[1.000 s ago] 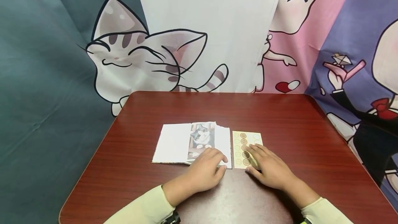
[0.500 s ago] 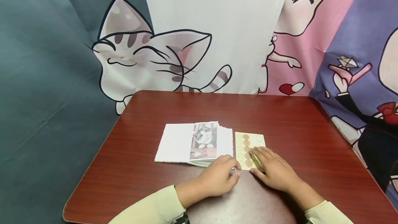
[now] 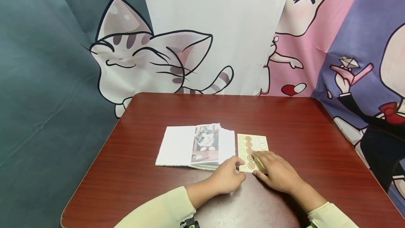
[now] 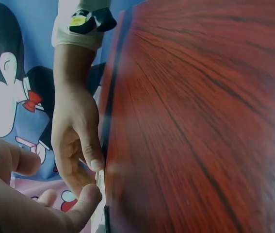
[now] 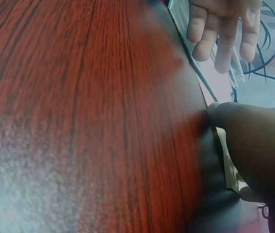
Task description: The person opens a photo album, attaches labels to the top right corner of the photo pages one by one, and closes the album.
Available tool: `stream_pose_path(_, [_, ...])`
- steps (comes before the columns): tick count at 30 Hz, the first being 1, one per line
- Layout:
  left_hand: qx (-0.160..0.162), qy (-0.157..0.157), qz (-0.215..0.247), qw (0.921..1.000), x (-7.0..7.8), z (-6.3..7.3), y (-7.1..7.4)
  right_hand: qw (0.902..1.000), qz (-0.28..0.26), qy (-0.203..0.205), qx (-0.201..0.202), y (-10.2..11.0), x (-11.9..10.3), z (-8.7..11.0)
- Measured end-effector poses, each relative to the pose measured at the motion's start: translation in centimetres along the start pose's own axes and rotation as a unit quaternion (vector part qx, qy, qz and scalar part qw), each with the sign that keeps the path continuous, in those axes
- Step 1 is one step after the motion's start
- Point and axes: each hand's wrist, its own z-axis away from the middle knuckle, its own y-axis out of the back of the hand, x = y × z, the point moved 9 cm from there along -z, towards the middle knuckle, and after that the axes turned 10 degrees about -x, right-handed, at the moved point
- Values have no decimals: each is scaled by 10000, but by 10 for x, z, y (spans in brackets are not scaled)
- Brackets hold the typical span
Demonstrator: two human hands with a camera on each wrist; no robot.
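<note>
A pale yellow sheet (image 3: 256, 143) with round gold stickers (image 3: 249, 145) lies flat on the table. My right hand (image 3: 278, 171) rests over its right part, fingers extended and thumb at the lower edge, hiding some of the sheet. At the sheet's lower left corner is my left hand (image 3: 227, 177), thumb and index finger apart with nothing visible between them. Left of the sheet lies an open notebook (image 3: 175, 145) with white pages, a cat picture (image 3: 206, 141) on its middle. In the right wrist view the fingers of my left hand (image 5: 219, 29) hang loosely.
The reddish-brown wooden table (image 3: 126, 192) has rounded corners and extends around the papers. Behind it hangs a cloth backdrop (image 3: 209, 2) with cartoon figures. A dark wrist strap (image 3: 189, 223) shows at my left sleeve.
My left hand has moved right, off the notebook's lower right part to the sheet's lower left corner, and its thumb and index finger have spread. My right hand has stayed on the sheet.
</note>
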Motion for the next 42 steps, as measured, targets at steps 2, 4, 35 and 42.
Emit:
stream_pose_path(2, [53, 119, 183, 9997, -1, -1, 0, 10000, 23, 11, 10, 0, 0, 0])
stream_pose_path(4, [105, 233, 333, 9991, -3, -1, -1, 10000, 32, 21, 10, 0, 0, 0])
stream_pose_path(35, [1117, 398, 3440, 9314, -21, -25, -12, 9987, -94, 404, 290, 13, 1, 7])
stream_pose_path(42, [1154, 295, 3281, 9371, -21, -28, -10, 9983, -129, 438, 369, 16, -1, 7])
